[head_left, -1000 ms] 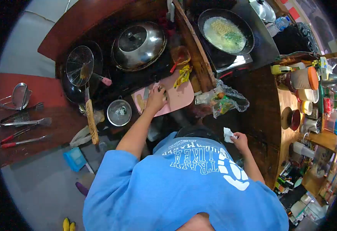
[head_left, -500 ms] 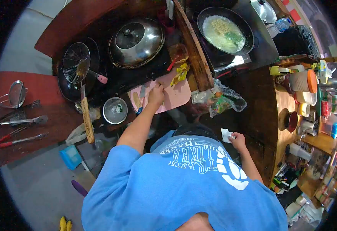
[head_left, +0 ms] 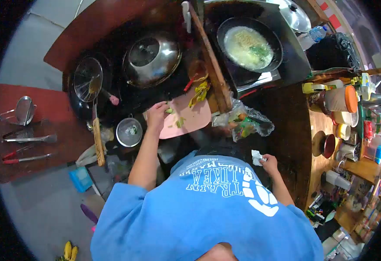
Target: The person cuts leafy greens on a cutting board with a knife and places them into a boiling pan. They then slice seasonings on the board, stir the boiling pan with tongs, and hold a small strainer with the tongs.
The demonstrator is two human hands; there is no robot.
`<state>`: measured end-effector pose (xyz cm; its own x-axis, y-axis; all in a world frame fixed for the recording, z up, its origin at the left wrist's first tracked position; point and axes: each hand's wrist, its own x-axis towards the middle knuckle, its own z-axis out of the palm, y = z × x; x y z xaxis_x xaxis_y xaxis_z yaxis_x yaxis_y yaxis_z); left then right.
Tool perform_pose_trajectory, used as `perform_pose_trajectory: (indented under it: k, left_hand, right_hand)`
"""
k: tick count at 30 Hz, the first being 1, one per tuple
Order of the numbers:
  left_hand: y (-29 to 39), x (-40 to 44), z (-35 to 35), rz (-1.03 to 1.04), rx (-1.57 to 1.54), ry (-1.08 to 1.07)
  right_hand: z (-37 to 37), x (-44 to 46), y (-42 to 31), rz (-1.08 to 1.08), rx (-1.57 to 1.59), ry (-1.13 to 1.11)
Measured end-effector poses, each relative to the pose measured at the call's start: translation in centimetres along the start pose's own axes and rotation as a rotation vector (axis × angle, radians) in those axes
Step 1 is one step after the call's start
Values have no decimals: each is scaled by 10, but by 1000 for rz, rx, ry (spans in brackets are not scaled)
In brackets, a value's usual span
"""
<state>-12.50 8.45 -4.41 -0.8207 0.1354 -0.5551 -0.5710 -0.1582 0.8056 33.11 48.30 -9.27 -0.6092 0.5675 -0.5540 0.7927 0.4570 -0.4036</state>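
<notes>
My left hand point(head_left: 157, 116) is over the left edge of a pink cutting board point(head_left: 197, 114). Its fingers are closed on a small pale green vegetable piece point(head_left: 169, 109). Further green pieces point(head_left: 179, 122) lie on the board near it. Low by my right side, my right hand point(head_left: 269, 163) pinches a crumpled white tissue point(head_left: 257, 157). At the board's upper right is a yellow packet point(head_left: 200, 93), below a small container with a red handle point(head_left: 189, 85).
A pan of noodles in pale broth point(head_left: 250, 47) sits on the right stove. Left are a lidded wok point(head_left: 152, 61), a wire skimmer point(head_left: 88, 80) with a wooden handle and a small strainer point(head_left: 129, 132). A plastic bag point(head_left: 247, 121) hangs right of the board.
My left hand has moved left across the board, uncovering green pieces there. My right hand stays low with the tissue. The whole view has shifted slightly.
</notes>
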Motion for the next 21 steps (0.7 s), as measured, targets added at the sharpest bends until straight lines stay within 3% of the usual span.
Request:
perform_pose_trajectory:
  k: [5,9,15,17,18,21]
  left_hand:
    - [105,-28,96,151,131,-51]
    - [156,-16,200,336,139,-260]
    - [164,22,354,895,755,-376]
    - [152,39,381,1059,1302,-502]
    - [144,39,390,901,1398,-507]
    - [141,33,391,1021,1314,-472]
  right_hand:
    - [-15,7,-3,13,101,14]
    - [-20,8,-4,7,90,83]
    - [-23,-9,0,118,123,80]
    - [-18,-16,8,126,120,117]
    - [-18,-20,11,133,120,122]
    - [-15,-29,15,148,113,134]
